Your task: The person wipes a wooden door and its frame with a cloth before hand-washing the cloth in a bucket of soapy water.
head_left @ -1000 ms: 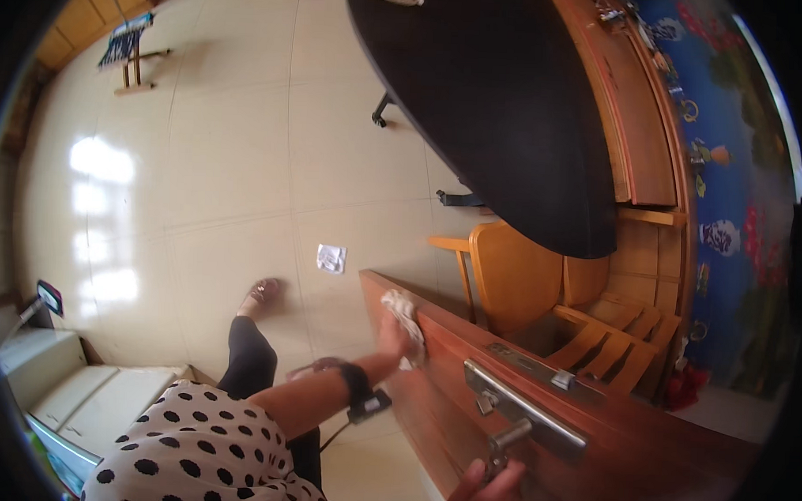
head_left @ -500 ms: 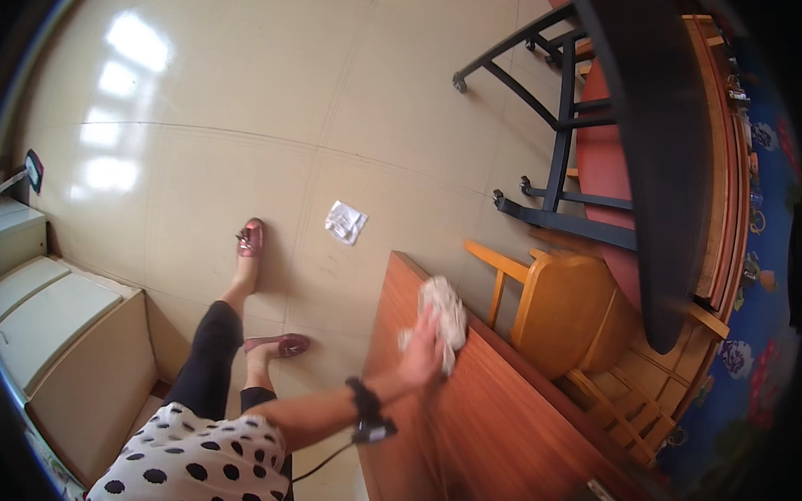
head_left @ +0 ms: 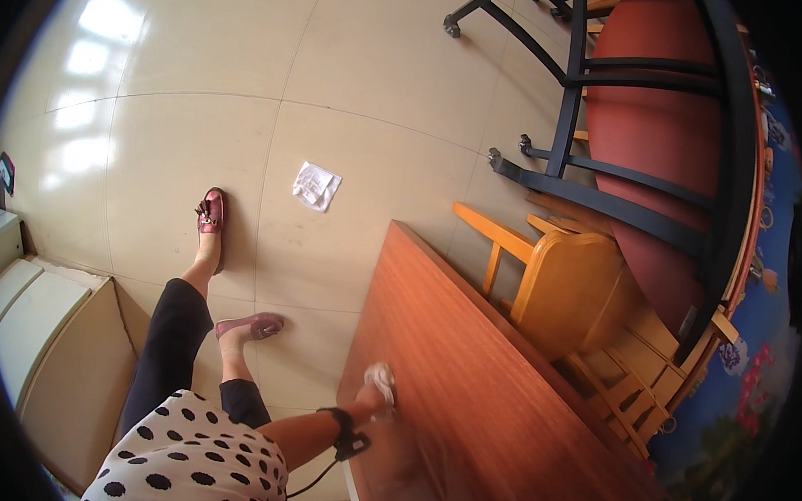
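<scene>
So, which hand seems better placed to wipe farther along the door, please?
Probably the left hand: it holds a pale cloth against the door, while the right hand is out of view.

Things are carried by a glossy floor (head_left: pixel 371 82) laid with large beige tiles, crossed by thin dark joints. A folded white cloth (head_left: pixel 316 187) is laid flat on it. To the left of this cloth, one dark-red shoe (head_left: pixel 211 216) is planted; the other shoe (head_left: pixel 259 326) is set on the near side of the cloth, slightly left. Well left of the cloth and nearer, a pale cabinet (head_left: pixel 75 363) is stood. To its right, a black wheeled frame (head_left: pixel 597 202) is supported on casters, and right and nearer, a yellow-brown wooden chair (head_left: pixel 563 287) is placed.
</scene>
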Tool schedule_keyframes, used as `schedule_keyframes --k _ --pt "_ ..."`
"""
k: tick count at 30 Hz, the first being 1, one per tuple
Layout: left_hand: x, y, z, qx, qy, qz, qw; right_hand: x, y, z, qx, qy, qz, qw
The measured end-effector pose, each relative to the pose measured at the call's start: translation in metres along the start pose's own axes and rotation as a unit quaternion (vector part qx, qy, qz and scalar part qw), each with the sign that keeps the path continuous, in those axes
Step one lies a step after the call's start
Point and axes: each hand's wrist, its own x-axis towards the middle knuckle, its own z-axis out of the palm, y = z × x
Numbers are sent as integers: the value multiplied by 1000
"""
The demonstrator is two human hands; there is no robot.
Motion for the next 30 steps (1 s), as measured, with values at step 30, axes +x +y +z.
schedule_keyframes --k 30 --pt "-210 222 -5 66 -57 491 867 -13 -12 16 -822 -129 -70 550"
